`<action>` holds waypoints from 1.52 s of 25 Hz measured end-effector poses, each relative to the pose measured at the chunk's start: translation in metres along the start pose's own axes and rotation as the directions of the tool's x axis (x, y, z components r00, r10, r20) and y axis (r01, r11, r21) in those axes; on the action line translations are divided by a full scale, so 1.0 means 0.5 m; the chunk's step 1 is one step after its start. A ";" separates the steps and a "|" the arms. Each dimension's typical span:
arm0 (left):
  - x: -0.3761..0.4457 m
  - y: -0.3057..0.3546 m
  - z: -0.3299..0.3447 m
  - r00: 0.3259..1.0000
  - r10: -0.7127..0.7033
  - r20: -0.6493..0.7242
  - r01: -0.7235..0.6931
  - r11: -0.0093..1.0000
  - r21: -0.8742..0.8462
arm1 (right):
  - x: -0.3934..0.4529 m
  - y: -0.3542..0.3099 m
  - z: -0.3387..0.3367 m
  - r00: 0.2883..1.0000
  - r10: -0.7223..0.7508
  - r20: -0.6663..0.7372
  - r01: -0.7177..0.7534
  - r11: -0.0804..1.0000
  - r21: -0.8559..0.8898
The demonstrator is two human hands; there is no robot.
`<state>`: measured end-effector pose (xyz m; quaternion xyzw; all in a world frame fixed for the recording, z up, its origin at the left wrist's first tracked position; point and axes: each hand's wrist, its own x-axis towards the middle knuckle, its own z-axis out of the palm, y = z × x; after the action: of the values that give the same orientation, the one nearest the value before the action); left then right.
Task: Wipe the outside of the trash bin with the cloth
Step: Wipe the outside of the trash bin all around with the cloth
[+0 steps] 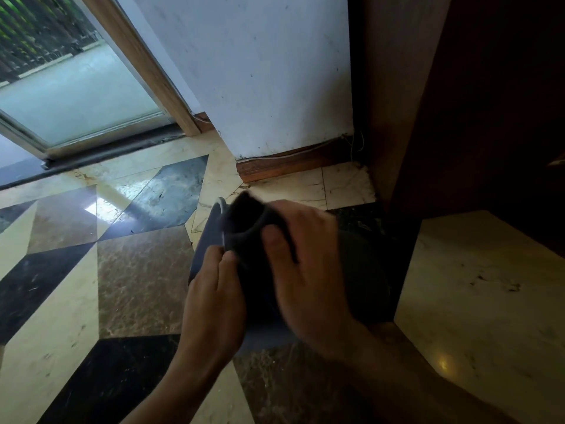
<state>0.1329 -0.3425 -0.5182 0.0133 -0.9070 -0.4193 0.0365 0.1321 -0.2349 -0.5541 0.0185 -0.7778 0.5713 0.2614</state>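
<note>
A dark grey trash bin point(204, 243) stands on the tiled floor just below me, mostly covered by my hands. A dark cloth point(244, 221) lies bunched over its top. My right hand point(305, 258) presses down on the cloth, fingers spread and curled around it. My left hand point(214, 298) pinches the cloth's near edge against the bin's left side. A darker rounded part of the bin point(363, 267) shows to the right of my right hand. The bin's base is hidden.
A white wall corner point(269, 87) with a wooden skirting board point(290, 166) stands right behind the bin. A dark wooden cabinet point(474, 117) rises close on the right. A sliding glass door point(76, 96) is at the far left. Patterned marble floor point(91, 270) spreads to the left.
</note>
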 end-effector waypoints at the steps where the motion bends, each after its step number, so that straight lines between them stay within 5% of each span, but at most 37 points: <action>1: -0.006 0.000 0.002 0.998 0.054 0.006 -0.055 0.998 0.018 | -0.008 -0.012 0.018 0.997 0.013 0.079 -0.010 0.999 -0.031; 3: -0.010 -0.004 0.006 0.995 0.097 0.027 -0.098 0.995 0.009 | -0.010 -0.006 0.034 0.970 0.087 0.229 -0.070 0.994 -0.081; 7: -0.005 -0.019 0.000 0.997 -0.036 0.067 0.044 0.993 -0.113 | 0.008 0.037 0.030 0.922 0.134 0.364 -0.079 0.984 -0.162; 19: 0.036 -0.032 -0.022 0.983 -0.179 0.029 0.179 0.984 0.004 | 0.024 0.277 -0.035 0.889 0.440 0.130 -0.363 0.848 -0.387; 23: 0.029 -0.015 -0.012 0.991 -0.131 0.036 0.132 0.991 -0.021 | 0.013 0.341 -0.074 0.758 0.650 0.060 -0.632 0.754 -0.179; 27: 0.021 -0.004 -0.009 0.993 -0.106 0.048 0.108 0.993 -0.038 | -0.002 0.358 -0.096 0.671 0.741 0.024 -0.741 0.672 -0.016; 29: 0.015 -0.003 -0.006 0.995 -0.095 0.043 0.097 0.995 -0.039 | -0.013 0.353 -0.108 0.715 0.697 -0.047 -0.695 0.703 -0.154; 31: 0.009 -0.005 -0.005 0.996 -0.079 0.032 0.080 0.996 -0.035 | -0.021 0.327 -0.108 0.833 0.545 -0.091 -0.546 0.785 -0.293; 35: -0.002 -0.002 -0.001 0.996 -0.092 -0.020 0.091 0.994 -0.055 | -0.024 0.185 -0.066 0.956 0.285 0.067 -0.281 0.957 -0.068; 38: -0.020 0.008 0.006 0.998 -0.053 -0.031 0.052 0.997 -0.048 | -0.027 0.049 -0.021 0.979 0.043 0.197 -0.082 0.978 0.190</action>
<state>0.1424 -0.3371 -0.5175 0.0431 -0.8954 -0.4412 0.0405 0.1396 -0.2204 -0.5793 0.0747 -0.7393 0.6489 0.1640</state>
